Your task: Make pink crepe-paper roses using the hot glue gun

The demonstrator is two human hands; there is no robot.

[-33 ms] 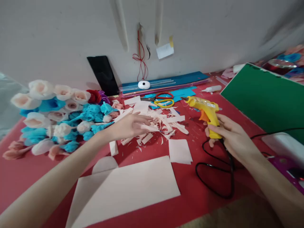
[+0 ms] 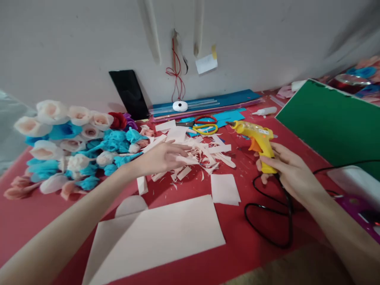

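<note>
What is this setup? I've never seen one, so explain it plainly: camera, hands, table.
There is no machine here, just a person working with bare hands. Every picture comes from one camera worn on their head, looking forward and down. The right hand holds a yellow glue gun by its handle. The left hand is at a heap of paper scraps; whether it grips one is hard to tell. On the red tabletop you also see flowers at left, scissors behind the scraps and a large pale sheet in front.

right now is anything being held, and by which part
The right hand holds the yellow glue gun by the lower end of its handle. Whether the left hand grips paper scraps cannot be told.
</note>
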